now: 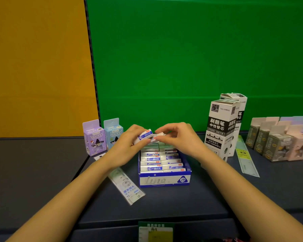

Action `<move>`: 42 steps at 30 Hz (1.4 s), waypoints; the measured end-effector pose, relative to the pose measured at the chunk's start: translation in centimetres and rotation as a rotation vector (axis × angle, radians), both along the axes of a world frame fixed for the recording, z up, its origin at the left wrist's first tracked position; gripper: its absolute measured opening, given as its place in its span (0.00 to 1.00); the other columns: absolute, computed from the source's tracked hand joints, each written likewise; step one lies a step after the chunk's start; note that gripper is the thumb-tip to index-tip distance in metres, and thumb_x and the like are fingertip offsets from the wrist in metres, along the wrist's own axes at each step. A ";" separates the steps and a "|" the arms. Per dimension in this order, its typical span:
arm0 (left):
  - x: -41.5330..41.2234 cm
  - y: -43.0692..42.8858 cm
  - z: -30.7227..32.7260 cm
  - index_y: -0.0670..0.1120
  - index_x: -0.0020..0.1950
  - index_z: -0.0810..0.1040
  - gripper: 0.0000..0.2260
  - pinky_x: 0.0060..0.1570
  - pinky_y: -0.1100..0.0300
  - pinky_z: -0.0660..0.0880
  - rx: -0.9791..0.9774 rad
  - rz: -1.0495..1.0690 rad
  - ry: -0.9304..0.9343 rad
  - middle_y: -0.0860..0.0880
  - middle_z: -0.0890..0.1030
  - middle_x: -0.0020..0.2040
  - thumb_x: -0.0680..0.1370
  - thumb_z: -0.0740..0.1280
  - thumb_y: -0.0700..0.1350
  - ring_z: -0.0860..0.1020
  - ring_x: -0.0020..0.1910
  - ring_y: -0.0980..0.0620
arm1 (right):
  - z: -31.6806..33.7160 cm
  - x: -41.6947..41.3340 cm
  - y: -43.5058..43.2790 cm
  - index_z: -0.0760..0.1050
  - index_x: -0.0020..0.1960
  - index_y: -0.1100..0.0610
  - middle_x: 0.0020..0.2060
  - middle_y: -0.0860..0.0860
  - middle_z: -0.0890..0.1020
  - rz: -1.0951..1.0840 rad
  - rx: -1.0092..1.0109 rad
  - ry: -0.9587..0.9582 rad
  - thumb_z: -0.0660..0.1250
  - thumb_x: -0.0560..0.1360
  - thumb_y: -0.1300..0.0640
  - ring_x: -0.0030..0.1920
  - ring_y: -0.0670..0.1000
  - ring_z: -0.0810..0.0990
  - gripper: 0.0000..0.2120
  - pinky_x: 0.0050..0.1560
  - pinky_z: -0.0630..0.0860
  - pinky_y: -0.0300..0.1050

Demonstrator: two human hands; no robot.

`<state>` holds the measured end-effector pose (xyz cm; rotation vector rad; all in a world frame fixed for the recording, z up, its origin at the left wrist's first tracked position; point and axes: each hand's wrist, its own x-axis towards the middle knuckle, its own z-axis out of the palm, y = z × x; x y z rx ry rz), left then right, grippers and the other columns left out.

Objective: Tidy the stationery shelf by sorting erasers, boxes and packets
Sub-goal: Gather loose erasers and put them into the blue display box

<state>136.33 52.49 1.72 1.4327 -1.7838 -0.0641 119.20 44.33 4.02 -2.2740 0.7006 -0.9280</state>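
Gripping a white eraser (pixel 145 136) in a blue-printed sleeve with the left hand (pixel 129 139), fingers curled over its top and thumb underneath. Pinching a second eraser (pixel 158 136) with the thumb and forefinger of the right hand (pixel 178 137), right beside the first; cannot tell whether touching. Holding both just above the far end of the blue eraser box (pixel 164 179), open-topped and packed with two rows of the same wrapped erasers, standing mid-shelf on the dark shelf (pixel 182 205). Lying flat to the left of the box, partly under the left forearm, a clear ruler (pixel 128 188) in its packet, angled toward the near edge. Standing behind it at the back, side by side, a purple carton (pixel 94 138) and a light blue carton (pixel 113 132). Standing upright to the right of the box, two tall black-and-white refill cartons (pixel 220 126), one behind the other. Lying just beyond them, another packaged ruler (pixel 247 159). Grouped further right, a cluster of small grey and pink cartons (pixel 278 144). Hanging at the front edge of the shelf, a green and yellow price tag (pixel 156 231). Behind everything, a green back panel (pixel 182 58) and a yellow panel (pixel 38 67) to the left.
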 end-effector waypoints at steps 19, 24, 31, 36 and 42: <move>-0.2 0.5 0.0 0.45 0.61 0.73 0.12 0.52 0.62 0.73 0.134 0.016 -0.071 0.48 0.77 0.56 0.78 0.61 0.46 0.75 0.54 0.53 | -1.9 -2.3 -0.6 0.79 0.50 0.52 0.48 0.47 0.80 -0.128 -0.217 0.274 0.69 0.71 0.61 0.45 0.46 0.77 0.09 0.50 0.74 0.41; -0.4 0.6 0.2 0.49 0.59 0.77 0.13 0.50 0.58 0.72 0.082 0.106 -0.166 0.54 0.77 0.51 0.75 0.66 0.48 0.74 0.51 0.54 | -1.8 -2.2 -0.1 0.80 0.52 0.51 0.52 0.48 0.81 -0.162 -0.341 0.423 0.67 0.71 0.61 0.53 0.49 0.77 0.11 0.54 0.75 0.46; -0.8 0.6 0.4 0.49 0.55 0.80 0.14 0.46 0.55 0.73 0.060 0.213 -0.211 0.51 0.75 0.46 0.71 0.70 0.50 0.72 0.45 0.53 | -1.7 -2.1 0.1 0.80 0.53 0.49 0.55 0.47 0.81 -0.209 -0.379 0.495 0.66 0.73 0.59 0.55 0.52 0.78 0.11 0.55 0.75 0.50; -1.0 0.3 0.3 0.50 0.54 0.82 0.13 0.47 0.51 0.74 0.081 0.203 -0.237 0.50 0.80 0.49 0.70 0.71 0.50 0.74 0.48 0.52 | -1.6 -2.0 0.2 0.81 0.50 0.48 0.52 0.46 0.82 -0.241 -0.407 0.518 0.66 0.73 0.56 0.52 0.51 0.79 0.08 0.53 0.77 0.50; -1.1 -0.1 0.5 0.49 0.52 0.83 0.12 0.49 0.51 0.73 0.126 0.165 -0.307 0.52 0.80 0.49 0.70 0.71 0.49 0.73 0.49 0.53 | -1.8 -2.0 0.0 0.81 0.51 0.47 0.53 0.46 0.83 -0.259 -0.384 0.521 0.65 0.74 0.54 0.53 0.51 0.79 0.09 0.54 0.77 0.50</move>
